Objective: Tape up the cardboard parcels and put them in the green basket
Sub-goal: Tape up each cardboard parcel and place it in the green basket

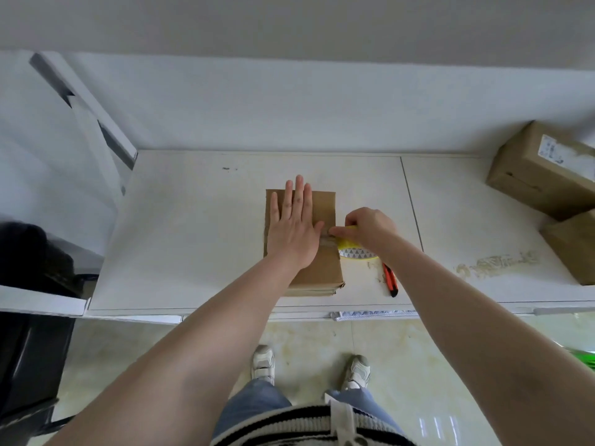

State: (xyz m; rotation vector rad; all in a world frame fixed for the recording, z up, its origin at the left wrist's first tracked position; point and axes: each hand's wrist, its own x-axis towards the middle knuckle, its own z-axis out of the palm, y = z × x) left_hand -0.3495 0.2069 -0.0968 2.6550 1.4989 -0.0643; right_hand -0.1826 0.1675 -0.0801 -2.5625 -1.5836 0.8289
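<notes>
At frame centre, the left hand [294, 225] presses flat, steadying the parcel [317, 268] while the right hand [367, 228] grips the tape roll [355, 251], seemingly laying tape.

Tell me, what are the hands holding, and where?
The right hand grips the yellow tape roll by its top rim. The left hand holds nothing; it presses flat on the brown cardboard parcel.
</notes>
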